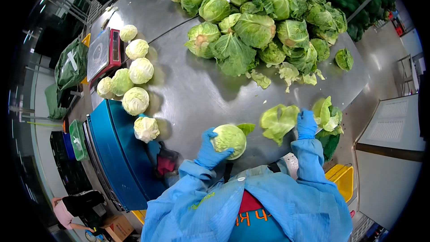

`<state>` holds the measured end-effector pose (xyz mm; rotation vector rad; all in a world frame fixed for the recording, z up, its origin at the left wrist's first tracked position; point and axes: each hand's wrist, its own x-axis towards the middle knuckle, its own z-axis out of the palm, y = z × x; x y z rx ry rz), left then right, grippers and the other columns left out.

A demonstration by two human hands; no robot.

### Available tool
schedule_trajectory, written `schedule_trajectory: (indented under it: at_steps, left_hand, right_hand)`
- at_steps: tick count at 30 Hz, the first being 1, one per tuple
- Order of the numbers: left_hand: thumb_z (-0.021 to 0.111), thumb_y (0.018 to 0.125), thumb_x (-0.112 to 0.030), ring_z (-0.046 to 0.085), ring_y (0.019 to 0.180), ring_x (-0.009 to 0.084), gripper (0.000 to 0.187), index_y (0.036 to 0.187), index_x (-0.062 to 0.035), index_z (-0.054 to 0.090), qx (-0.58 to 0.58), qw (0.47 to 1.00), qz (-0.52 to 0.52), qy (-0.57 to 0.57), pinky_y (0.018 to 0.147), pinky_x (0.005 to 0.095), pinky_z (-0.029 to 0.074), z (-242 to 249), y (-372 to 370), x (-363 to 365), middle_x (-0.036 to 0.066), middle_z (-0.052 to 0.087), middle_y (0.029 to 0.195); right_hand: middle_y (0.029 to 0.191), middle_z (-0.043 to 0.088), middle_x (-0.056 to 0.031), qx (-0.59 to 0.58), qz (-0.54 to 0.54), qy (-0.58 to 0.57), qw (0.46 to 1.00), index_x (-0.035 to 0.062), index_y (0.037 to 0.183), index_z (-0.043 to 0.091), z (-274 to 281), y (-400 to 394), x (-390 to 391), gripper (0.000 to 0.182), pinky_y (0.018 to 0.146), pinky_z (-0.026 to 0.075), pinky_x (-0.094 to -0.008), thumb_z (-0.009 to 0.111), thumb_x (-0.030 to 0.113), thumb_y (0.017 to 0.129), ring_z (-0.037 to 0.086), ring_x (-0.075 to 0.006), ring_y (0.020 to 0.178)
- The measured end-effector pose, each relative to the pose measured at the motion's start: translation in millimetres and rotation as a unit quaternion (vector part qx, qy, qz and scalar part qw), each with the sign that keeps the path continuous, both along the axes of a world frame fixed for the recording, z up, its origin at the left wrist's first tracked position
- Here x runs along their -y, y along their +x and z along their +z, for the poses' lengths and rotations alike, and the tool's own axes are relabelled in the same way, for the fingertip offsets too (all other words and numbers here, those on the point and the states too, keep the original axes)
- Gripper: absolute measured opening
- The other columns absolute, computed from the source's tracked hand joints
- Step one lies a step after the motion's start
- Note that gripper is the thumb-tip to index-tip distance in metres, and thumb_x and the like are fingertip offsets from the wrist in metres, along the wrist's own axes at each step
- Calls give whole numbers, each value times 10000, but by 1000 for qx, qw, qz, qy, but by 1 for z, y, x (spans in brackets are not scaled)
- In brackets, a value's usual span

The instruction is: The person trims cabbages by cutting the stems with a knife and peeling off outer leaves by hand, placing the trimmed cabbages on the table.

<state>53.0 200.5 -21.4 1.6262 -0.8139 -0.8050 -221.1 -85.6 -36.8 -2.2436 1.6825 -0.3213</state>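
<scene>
My left hand (211,152), in a blue glove, is wrapped round a pale green trimmed cabbage (230,140) at the table's near edge. A small darker leaf (246,128) sticks out at the cabbage's far right side. My right hand (306,124), also gloved in blue, is closed to the right of it; I cannot tell what is in its fingers. A loose cabbage leaf (278,123) lies right beside those fingers, on their left. Past my right hand, more stripped leaves (329,117) are heaped over a green bag (329,145) at the table edge.
Untrimmed cabbages (255,30) are piled across the far side of the metal table (197,94). Several trimmed cabbages (135,101) stand along the left, near a red scale (114,47). A blue bin (123,148) adjoins the table; a yellow crate (341,180) sits low right. A person (67,213) is at lower left.
</scene>
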Motion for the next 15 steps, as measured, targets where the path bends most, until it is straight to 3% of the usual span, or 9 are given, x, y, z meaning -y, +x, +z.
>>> schedule_trajectory:
  at_steps: [3,4,5,7,8,10,12,14,15]
  left_hand:
    - [888,638,-345,503,1118,256,848,1227,-8,380,-45,992,23,116,935,371,463,0,20,0,171,467,1206]
    - [846,669,-451,525,1093,290,822,1183,33,424,-52,983,19,175,940,398,458,2,22,3,199,500,1165]
    - [821,685,-475,526,1086,313,803,1173,37,441,12,977,32,212,951,417,445,5,23,8,215,502,1157]
    - [773,716,-524,528,1074,357,776,1155,43,475,141,948,58,278,973,456,421,24,19,27,247,508,1141]
    - [731,746,-527,479,1155,422,785,1232,35,479,330,923,123,158,1030,494,360,30,13,38,304,495,1177]
    - [727,760,-483,418,1227,448,782,1305,5,450,406,909,-20,96,1053,498,335,25,25,54,327,451,1251]
    - [775,697,-483,330,1317,466,944,1420,-50,349,368,908,-190,61,1077,489,316,23,35,64,342,380,1350]
    - [815,615,-514,339,1309,468,1063,1431,-51,316,356,902,-222,102,1074,490,320,49,35,67,332,359,1370]
    - [836,574,-529,343,1305,469,1123,1437,-51,299,348,898,-238,123,1072,490,322,58,34,66,326,349,1380]
  right_hand:
    - [1015,557,-123,64,-30,-93,993,139,1250,563,19,8,-10,413,753,491,-401,575,71,843,585,-339,888]
    - [983,573,-104,118,22,-117,986,128,1289,546,12,11,-12,422,727,498,-348,586,90,870,602,-266,826]
    - [954,584,-95,190,22,3,981,124,1286,547,12,16,-20,405,685,496,-326,588,115,883,600,-232,774]
    - [896,605,-76,327,21,237,914,116,1280,547,28,49,-50,377,601,493,-284,591,166,908,594,-165,669]
    - [832,612,-61,329,-7,328,886,99,1243,560,45,66,-64,343,537,470,-266,590,219,923,565,-131,597]
    - [721,614,-40,314,-34,433,844,74,1126,598,56,93,-88,312,437,427,-249,571,327,945,520,-100,492]
    - [669,614,-37,306,-35,469,828,59,995,625,47,97,-107,363,418,419,-257,541,409,953,517,-107,473]
    - [662,624,-46,325,-38,504,799,46,892,631,41,95,-122,440,453,444,-269,514,466,955,546,-116,499]
    - [652,621,-50,318,-16,467,825,44,867,633,44,96,-130,443,438,434,-267,505,458,961,536,-114,481]
